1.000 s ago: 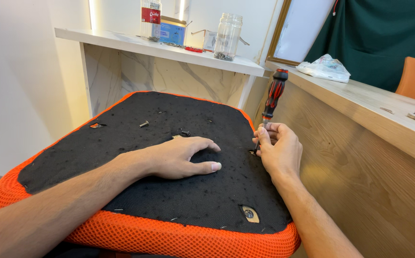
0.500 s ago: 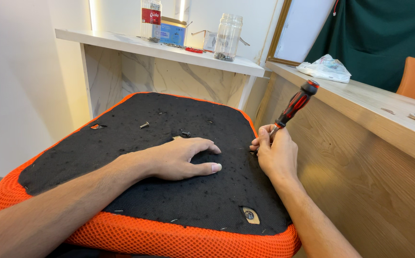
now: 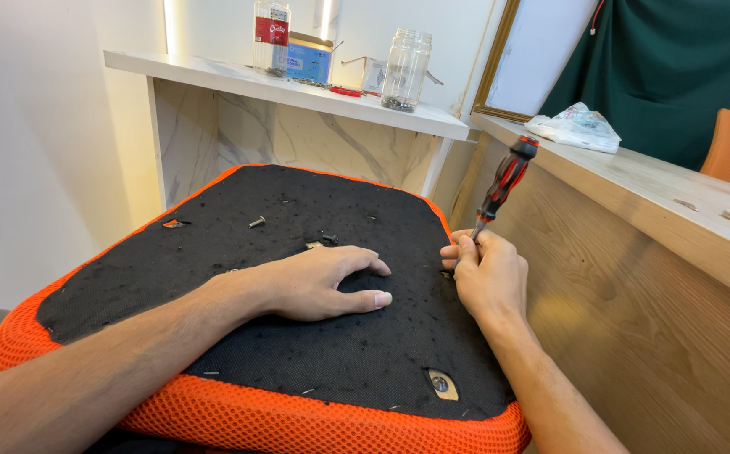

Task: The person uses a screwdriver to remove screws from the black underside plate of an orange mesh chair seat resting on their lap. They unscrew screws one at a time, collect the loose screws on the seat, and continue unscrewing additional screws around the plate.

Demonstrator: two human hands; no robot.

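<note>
My right hand [image 3: 489, 277] is closed around the lower shaft of a red-and-black screwdriver [image 3: 503, 187], fingers pinched near the tip, which is set against the black fabric underside of the overturned seat cushion [image 3: 239, 244] close to its right edge; the handle leans up and away to the right. My left hand [image 3: 318, 282] lies palm-down and spread flat on the middle of that underside, gripping nothing, just pressing on it. Judging from what lies here, the work looks partway through: one loose screw [image 3: 256, 222] rests on the fabric toward the far left, another small dark fastener [image 3: 329, 240] lies just beyond my left fingers, and a mounting hole [image 3: 441, 384] near the front edge stands bare, with its metal insert showing. The orange mesh border [image 3: 297, 420] runs around the seat. On the white shelf [image 3: 213, 77] behind, a clear glass jar [image 3: 405, 59] holds a small heap of dark hardware at the bottom, and a clear bottle with a red label [image 3: 271, 34] stands beside a blue box [image 3: 310, 60]. A crumpled plastic bag [image 3: 575, 128] lies on the wooden counter [image 3: 659, 189] to my right.
</note>
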